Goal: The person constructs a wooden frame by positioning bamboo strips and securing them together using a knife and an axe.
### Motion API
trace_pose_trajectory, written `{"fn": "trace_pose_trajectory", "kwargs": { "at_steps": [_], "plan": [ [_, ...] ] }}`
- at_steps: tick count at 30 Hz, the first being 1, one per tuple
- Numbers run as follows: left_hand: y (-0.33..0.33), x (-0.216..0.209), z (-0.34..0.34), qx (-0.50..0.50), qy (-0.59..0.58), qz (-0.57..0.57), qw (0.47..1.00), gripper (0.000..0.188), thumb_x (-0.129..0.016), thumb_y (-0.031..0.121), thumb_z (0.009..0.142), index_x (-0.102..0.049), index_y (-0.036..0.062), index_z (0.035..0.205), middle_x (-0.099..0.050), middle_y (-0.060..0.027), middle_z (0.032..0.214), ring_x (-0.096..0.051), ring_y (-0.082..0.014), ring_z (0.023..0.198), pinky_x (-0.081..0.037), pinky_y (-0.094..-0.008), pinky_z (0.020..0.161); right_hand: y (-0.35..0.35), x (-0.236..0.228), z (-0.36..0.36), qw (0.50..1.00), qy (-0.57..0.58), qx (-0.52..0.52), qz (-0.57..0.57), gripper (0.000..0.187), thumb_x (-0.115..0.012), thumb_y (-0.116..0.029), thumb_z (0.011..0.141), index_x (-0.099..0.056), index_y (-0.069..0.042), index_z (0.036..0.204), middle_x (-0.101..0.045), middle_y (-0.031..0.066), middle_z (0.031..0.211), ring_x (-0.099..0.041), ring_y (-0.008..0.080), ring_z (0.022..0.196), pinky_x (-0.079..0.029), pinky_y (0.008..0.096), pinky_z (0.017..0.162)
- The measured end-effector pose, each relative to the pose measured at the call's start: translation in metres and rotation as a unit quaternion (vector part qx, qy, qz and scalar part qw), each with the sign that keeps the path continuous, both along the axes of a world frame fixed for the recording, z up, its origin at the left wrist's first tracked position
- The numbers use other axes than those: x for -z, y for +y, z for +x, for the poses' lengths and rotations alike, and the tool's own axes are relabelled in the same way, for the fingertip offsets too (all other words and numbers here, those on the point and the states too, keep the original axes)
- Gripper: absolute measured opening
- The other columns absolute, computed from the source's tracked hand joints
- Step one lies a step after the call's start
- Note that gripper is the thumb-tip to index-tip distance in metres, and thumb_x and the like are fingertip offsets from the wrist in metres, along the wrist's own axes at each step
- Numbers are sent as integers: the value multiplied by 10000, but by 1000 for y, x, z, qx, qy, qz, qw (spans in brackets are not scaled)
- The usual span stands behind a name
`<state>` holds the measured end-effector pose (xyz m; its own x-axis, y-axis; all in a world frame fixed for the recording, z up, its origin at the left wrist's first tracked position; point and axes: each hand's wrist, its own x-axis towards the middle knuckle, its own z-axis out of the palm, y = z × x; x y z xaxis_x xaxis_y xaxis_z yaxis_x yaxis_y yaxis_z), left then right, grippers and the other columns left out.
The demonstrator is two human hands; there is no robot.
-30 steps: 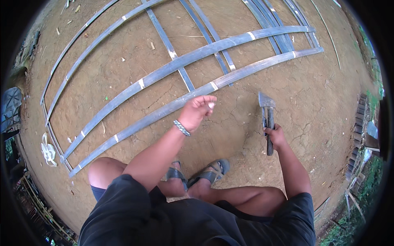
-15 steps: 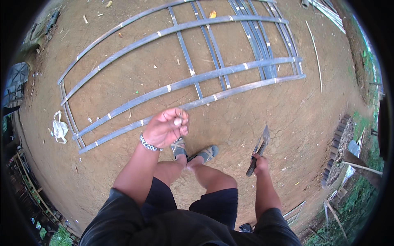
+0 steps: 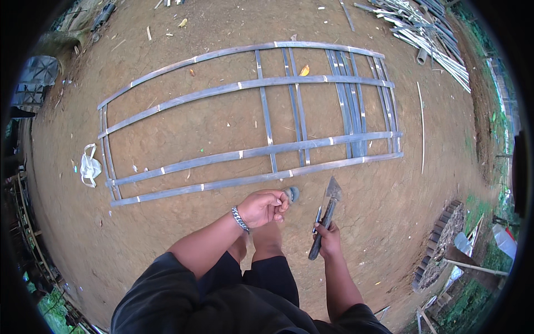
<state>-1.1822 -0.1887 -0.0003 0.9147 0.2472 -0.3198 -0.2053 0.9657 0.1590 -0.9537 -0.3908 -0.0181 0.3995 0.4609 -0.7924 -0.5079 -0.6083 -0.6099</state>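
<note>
In front of my legs, my left hand [image 3: 266, 209] is closed, its fingers curled toward the thumb. Whatever it may hold is too small or hidden to make out. My right hand [image 3: 327, 238] grips a broad-bladed knife [image 3: 330, 203] by its dark handle, blade pointing away from me. A slim metal piece [image 3: 317, 214] is held along with it; its kind is unclear. Just beyond both hands, a frame of bamboo strips [image 3: 217, 182] lies on the ground, long strips crossed by shorter ones. Several cross strips sit close together toward its right side.
A white bag [image 3: 90, 166] lies left of the frame. One thin stick [image 3: 421, 128] rests to the right. Piled poles and strips [image 3: 428, 39] occupy the far right. A low edging of dark upright pieces [image 3: 436, 239] borders the ground at right. My sandalled foot [image 3: 292, 193] shows beyond my left hand.
My left hand has come lower and to the right, its fingers more curled. The knife in my right hand has moved left, closer to it. My feet have shifted, and more ground beyond the frame shows.
</note>
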Motion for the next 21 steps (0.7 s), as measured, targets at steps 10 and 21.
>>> {"fn": "trace_pose_trajectory", "kwargs": {
  "at_steps": [10, 21],
  "plan": [
    [45, 52, 85, -80, 264, 45, 960, 273, -543, 276, 1034, -588, 47, 894, -536, -32, 807, -496, -168, 669, -462, -337, 681, 141, -45, 32, 994, -33, -103, 31, 300, -770, -49, 843, -503, -62, 978, -595, 19, 779, -560, 93, 626, -469, 262, 570],
    [145, 77, 121, -182, 345, -58, 919, 226, -540, 243, 1042, -643, 63, 952, -590, -10, 784, -542, -113, 666, -472, -295, 618, 300, 8, -11, 986, -113, -123, 26, 310, -759, -17, 831, -558, 28, 1062, -680, 90, 907, -655, 146, 802, -535, 310, 707]
  ]
}}
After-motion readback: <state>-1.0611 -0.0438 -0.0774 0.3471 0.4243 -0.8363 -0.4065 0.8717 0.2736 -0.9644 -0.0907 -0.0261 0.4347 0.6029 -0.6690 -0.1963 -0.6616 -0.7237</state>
